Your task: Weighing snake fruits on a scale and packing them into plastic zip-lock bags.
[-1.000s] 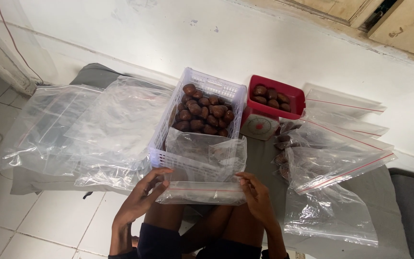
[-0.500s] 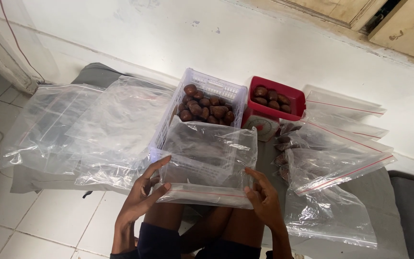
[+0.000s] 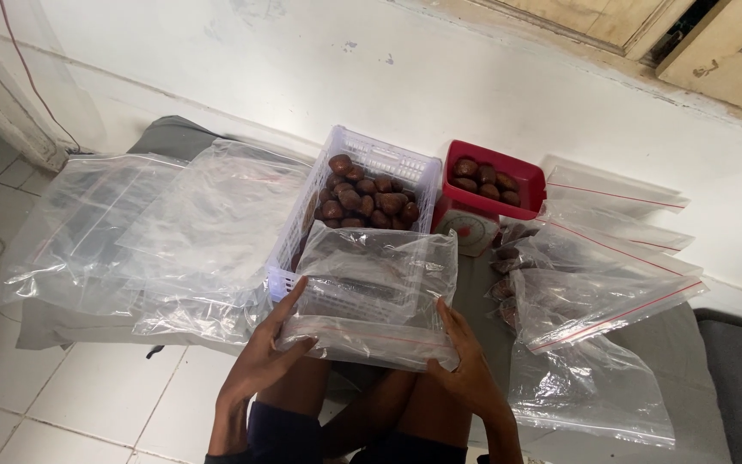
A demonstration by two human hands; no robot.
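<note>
Both hands, left hand (image 3: 272,357) and right hand (image 3: 465,369), pinch the clear zip-top plastic bag (image 3: 371,296) with fingers closed on its lower corners, just before the white slotted basket of brown dates (image 3: 362,202), where the slick film could slip and sag shut.

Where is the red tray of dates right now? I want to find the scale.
In the head view the red tray sits top centre-right, against the wall, on the small scale, right of the white basket and left of the stacked zip bags.
</note>
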